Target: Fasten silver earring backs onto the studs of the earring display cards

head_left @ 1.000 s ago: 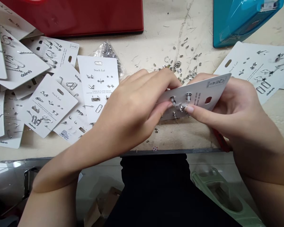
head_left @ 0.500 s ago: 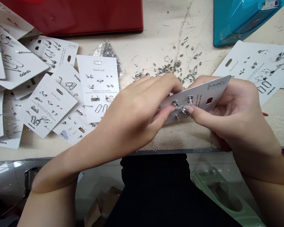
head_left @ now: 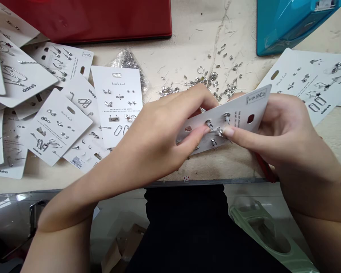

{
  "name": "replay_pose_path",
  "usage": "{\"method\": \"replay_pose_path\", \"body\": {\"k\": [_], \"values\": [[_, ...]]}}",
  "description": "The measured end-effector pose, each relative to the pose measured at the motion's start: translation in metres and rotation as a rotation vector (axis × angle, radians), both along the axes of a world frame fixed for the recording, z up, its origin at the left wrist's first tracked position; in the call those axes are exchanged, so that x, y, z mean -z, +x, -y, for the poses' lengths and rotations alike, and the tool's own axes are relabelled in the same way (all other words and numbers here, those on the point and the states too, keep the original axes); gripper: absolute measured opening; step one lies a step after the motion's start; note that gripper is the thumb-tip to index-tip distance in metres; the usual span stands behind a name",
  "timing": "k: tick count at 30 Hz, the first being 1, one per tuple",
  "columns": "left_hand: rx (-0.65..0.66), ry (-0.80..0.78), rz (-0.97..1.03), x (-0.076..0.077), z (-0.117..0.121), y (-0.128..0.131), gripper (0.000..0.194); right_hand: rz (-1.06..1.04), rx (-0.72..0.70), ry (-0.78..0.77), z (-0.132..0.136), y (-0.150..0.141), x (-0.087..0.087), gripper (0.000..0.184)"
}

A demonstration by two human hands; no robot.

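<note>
Scuffed pale surface (head_left: 233,163) runs to a metal near edge (head_left: 204,183), and just above it both hands hold a white earring card (head_left: 244,112), tilted, with its back up and silver earring studs (head_left: 226,117) poking through. The left hand (head_left: 159,132) pinches the card near its middle, fingers (head_left: 203,130) closed beside a stud. The right hand (head_left: 287,132) grasps the other end, fingers (head_left: 229,131) pressed against the card by the studs. A strip of open surface lies between the card and the near edge.

Past the fingers, loose silver earring pieces (head_left: 213,77) scatter, close to a clear plastic bag (head_left: 127,62) of metal bits. Printed jewellery cards (head_left: 57,125) overlap at left, with more (head_left: 301,81) at right. A red folder (head_left: 85,19) and a teal case (head_left: 295,26) sit along the far side.

Compared with half a second earlier, the card has swung: its far corner has dipped, and its left end now shows a hang hole (head_left: 188,129).
</note>
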State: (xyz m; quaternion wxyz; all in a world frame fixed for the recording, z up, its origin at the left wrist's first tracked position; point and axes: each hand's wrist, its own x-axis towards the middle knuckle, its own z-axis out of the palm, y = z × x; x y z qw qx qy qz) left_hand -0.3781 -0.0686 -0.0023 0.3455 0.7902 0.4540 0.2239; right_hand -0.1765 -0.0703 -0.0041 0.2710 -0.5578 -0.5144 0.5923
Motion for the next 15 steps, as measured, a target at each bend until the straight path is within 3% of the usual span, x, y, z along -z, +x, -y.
{"method": "replay_pose_path", "body": {"k": [5,15], "values": [[-0.012,-0.020,0.004,0.0001,-0.0007,-0.0003,0.010,-0.008,-0.072,-0.035,-0.0068,0.0033,0.0013,0.021],[-0.013,-0.090,0.059,0.0044,-0.0012,0.0019,0.009,0.024,-0.023,0.022,-0.0051,0.0020,0.0055,0.019]]}}
